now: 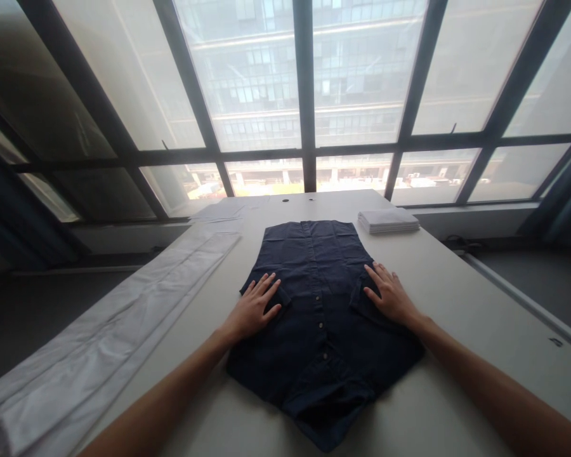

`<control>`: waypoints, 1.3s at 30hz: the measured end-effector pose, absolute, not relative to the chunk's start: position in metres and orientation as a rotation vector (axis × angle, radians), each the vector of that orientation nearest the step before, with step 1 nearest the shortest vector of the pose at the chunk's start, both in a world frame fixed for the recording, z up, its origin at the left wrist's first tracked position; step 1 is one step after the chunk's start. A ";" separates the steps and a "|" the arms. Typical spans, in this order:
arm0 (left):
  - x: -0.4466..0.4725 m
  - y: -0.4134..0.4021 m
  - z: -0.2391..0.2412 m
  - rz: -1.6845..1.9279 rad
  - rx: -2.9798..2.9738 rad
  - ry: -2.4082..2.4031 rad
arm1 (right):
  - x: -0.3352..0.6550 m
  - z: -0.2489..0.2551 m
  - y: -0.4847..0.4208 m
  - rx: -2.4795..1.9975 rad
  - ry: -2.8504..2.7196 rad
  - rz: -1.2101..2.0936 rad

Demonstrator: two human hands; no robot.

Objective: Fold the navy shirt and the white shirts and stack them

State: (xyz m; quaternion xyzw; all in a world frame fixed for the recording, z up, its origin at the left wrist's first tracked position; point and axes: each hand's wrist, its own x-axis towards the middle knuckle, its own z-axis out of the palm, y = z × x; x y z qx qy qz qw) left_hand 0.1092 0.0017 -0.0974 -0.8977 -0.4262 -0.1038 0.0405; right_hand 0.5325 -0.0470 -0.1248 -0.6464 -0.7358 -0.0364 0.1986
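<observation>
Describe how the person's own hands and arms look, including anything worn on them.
The left hand and right hand are bare: no gloves, rings or markings show. The left forearm and right forearm are bare too, with no sleeve, watch or bracelet in view. Fingernail details are too small to tell.

Looking at a white table [450,289]. Carries a dark navy shirt [307,279] mid-table, spread flat, button side up. Holds a long strip of white fabric [109,336] along the left edge, plus thin white sheets [223,208] near the far-left corner. Bears a folded white stack [389,221] far right. Shows small dark marks [285,200] at far end (too tiny to name).
</observation>
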 end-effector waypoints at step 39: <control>0.124 -0.009 -0.111 -0.250 -2.633 -1.677 | 0.514 -0.115 -0.058 -1.458 -2.475 0.199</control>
